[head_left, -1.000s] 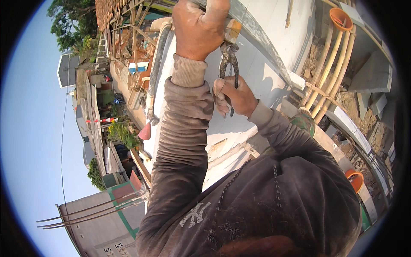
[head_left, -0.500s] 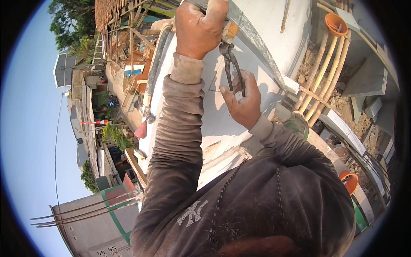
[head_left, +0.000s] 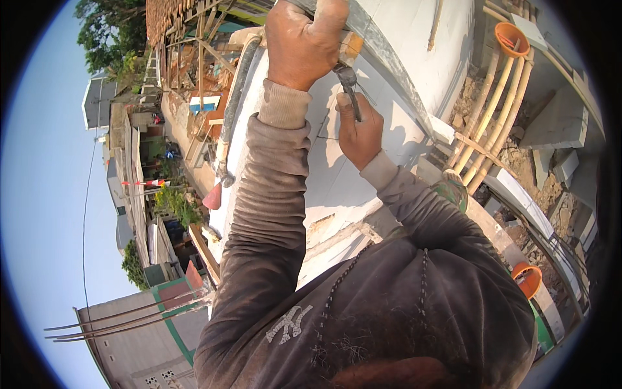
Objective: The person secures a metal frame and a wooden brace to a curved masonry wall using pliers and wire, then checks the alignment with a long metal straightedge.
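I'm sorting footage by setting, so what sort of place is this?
Probably an outdoor construction site: bamboo poles, broken rubble near them, and a pincer-like tool in the person's right hand suggest it.

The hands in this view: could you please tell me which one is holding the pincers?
The right hand, lower in the picture, grips the pincers; the left hand is higher, beside the wooden block, without them.

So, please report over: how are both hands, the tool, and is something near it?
Right hand closed around dark pincers. Left hand at grey metal strip, grip partly hidden. Pincers' head near wooden block, left hand close by.
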`<action>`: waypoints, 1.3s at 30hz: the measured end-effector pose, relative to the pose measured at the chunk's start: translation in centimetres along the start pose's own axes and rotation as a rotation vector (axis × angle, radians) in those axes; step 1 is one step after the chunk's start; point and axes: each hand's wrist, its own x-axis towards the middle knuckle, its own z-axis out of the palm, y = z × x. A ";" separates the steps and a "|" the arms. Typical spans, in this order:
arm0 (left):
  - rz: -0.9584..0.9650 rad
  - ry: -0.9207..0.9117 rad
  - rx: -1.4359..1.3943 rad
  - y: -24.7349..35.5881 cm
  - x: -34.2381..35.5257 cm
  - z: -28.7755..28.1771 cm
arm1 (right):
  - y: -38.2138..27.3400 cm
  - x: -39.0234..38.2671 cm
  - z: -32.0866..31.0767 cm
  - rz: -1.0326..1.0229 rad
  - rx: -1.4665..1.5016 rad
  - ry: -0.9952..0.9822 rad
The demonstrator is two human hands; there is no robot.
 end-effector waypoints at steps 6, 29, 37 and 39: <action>-0.011 -0.020 -0.017 0.2 0.1 -0.1 | 0.7 -0.4 0.5 0.258 0.530 -0.264; -0.031 0.043 -0.135 -0.7 -0.6 0.0 | -3.6 -0.7 -0.8 0.294 0.411 -0.363; -0.901 0.038 -1.254 1.1 0.7 0.5 | 0.7 1.3 2.7 0.167 0.327 -0.106; -0.577 0.079 -0.884 1.1 1.0 0.1 | 1.3 2.1 3.0 0.090 0.290 -0.087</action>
